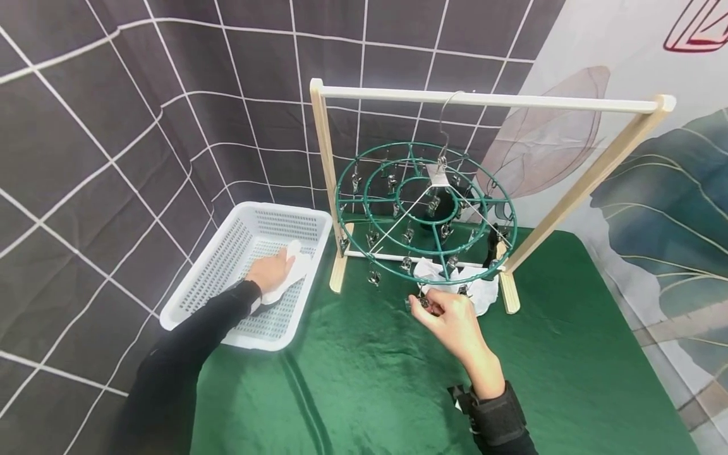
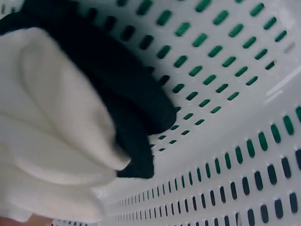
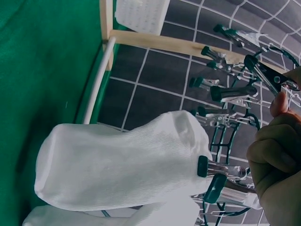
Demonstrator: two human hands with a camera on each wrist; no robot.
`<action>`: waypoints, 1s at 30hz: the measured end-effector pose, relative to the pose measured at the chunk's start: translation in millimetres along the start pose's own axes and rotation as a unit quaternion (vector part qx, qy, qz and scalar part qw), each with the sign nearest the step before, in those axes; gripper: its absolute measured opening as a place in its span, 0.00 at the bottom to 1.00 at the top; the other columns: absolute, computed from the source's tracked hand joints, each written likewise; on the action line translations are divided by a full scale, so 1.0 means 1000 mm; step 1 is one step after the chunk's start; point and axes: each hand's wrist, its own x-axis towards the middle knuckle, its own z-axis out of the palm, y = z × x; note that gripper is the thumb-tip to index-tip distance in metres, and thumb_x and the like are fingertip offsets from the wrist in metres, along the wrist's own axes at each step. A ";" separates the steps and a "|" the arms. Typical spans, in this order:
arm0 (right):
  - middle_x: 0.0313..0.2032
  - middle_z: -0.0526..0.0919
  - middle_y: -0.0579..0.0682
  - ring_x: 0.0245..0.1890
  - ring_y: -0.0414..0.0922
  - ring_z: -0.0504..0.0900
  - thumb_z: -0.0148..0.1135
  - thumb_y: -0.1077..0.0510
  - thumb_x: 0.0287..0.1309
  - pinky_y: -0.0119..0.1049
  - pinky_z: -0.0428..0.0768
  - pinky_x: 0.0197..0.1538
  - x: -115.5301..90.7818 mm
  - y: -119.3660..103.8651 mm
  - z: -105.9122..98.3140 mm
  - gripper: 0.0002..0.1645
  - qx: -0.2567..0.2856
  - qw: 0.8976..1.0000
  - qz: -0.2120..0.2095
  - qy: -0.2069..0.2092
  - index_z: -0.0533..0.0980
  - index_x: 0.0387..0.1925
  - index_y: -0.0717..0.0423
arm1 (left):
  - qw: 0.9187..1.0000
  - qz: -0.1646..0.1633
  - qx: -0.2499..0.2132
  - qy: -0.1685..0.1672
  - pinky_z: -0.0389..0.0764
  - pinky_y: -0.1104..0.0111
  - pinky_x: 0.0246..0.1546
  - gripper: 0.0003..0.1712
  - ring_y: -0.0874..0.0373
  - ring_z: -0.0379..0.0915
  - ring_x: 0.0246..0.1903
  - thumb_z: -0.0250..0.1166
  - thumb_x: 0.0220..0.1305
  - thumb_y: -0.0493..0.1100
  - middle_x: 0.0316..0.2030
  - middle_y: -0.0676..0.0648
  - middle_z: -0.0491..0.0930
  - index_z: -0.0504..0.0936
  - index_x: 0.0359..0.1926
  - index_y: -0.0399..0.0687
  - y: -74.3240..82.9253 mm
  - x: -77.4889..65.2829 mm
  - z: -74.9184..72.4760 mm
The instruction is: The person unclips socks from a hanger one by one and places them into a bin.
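Right, both hands busy. Left hand [image 1: 268, 272] is down inside a white rectangular perforated plastic basket [image 1: 273, 322], fingers clamped on a soft white fabric sock [image 1: 296, 275]; fingertips partly hidden by the cloth. Left wrist view also shows a dark fabric piece [image 2: 141, 94] right against the white sock, over the basket's slotted wall.

Right hand [image 1: 452, 316] is at the near edge of a green round multi-ring drying rack [image 1: 440, 246], thumb and fingers pinched on a silver metal clip with a green tip [image 3: 270, 77]. Can't tell whether that clip's mouth is open.

Just beside it, a ribbed white sock [image 3: 122, 160] hangs from two green-tipped clips; another white sock [image 3: 89, 217] overlaps below it in the right wrist view. A black cloth strip [image 1: 492, 246] hangs at the rack's right side.

Rack hangs by a metal hook [image 1: 442, 120] from the white top bar [image 1: 489, 99] of a pale wooden stand [image 1: 586, 188]. Stand and basket sit side by side on the green-covered desk [image 1: 364, 379], basket to the left.
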 end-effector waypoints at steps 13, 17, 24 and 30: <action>0.12 0.53 0.36 0.14 0.32 0.51 0.63 0.51 0.55 0.27 0.50 0.19 -0.002 -0.004 -0.005 0.26 -0.014 1.000 -0.005 -0.001 0.58 0.11 0.46 | 0.976 0.074 0.028 0.201 0.76 0.50 0.38 0.25 0.38 0.75 0.38 0.42 0.73 0.51 0.34 0.34 0.77 0.74 0.44 0.33 0.023 0.001 -0.024; 0.12 0.53 0.36 0.14 0.32 0.51 0.63 0.51 0.54 0.27 0.51 0.19 -0.003 -0.007 -0.006 0.26 -0.020 1.000 0.000 -0.004 0.58 0.11 0.46 | 0.927 0.160 -0.029 0.337 0.72 0.54 0.41 0.15 0.43 0.71 0.37 0.44 0.71 0.41 0.33 0.39 0.74 0.74 0.39 0.35 0.056 -0.009 -0.052; 0.13 0.53 0.36 0.14 0.32 0.51 0.63 0.51 0.54 0.27 0.51 0.19 -0.004 -0.012 -0.008 0.27 -0.020 1.000 0.003 -0.010 0.57 0.12 0.46 | 0.753 0.369 -0.148 0.524 0.71 0.55 0.53 0.11 0.42 0.72 0.43 0.48 0.62 0.32 0.37 0.36 0.76 0.75 0.40 0.29 0.126 -0.034 -0.078; 0.13 0.52 0.36 0.14 0.32 0.51 0.65 0.51 0.54 0.27 0.50 0.20 -0.001 -0.020 -0.008 0.26 -0.014 1.000 0.000 -0.017 0.58 0.12 0.46 | 0.704 0.459 -0.172 0.514 0.72 0.57 0.53 0.13 0.43 0.74 0.43 0.47 0.62 0.33 0.38 0.37 0.78 0.77 0.40 0.31 0.170 -0.053 -0.083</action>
